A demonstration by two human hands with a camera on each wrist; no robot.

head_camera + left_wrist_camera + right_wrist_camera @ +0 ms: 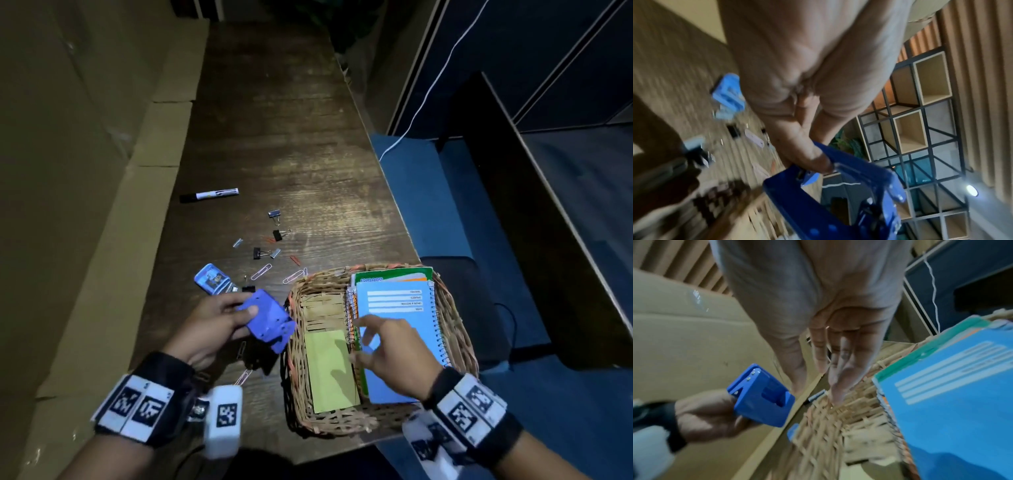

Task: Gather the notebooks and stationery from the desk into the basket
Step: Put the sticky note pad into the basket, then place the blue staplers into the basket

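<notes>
My right hand (387, 356) hovers over the basket (459, 329), fingers (838, 386) spread and loose, holding nothing, above the blue notebook (400, 342) stacked with others at the basket's right side; a green pad (330, 371) lies at its left. My left hand (209, 325) grips a blue punch (269, 320) just beside the basket's left rim. Farther off on the surface (274, 137) lie paper clips (261, 271), binder clips (260, 253), a small blue box (211, 278) and a marker (209, 195).

wooden desk (274, 120), cardboard wall (68, 137), blue floor (428, 192)
</notes>
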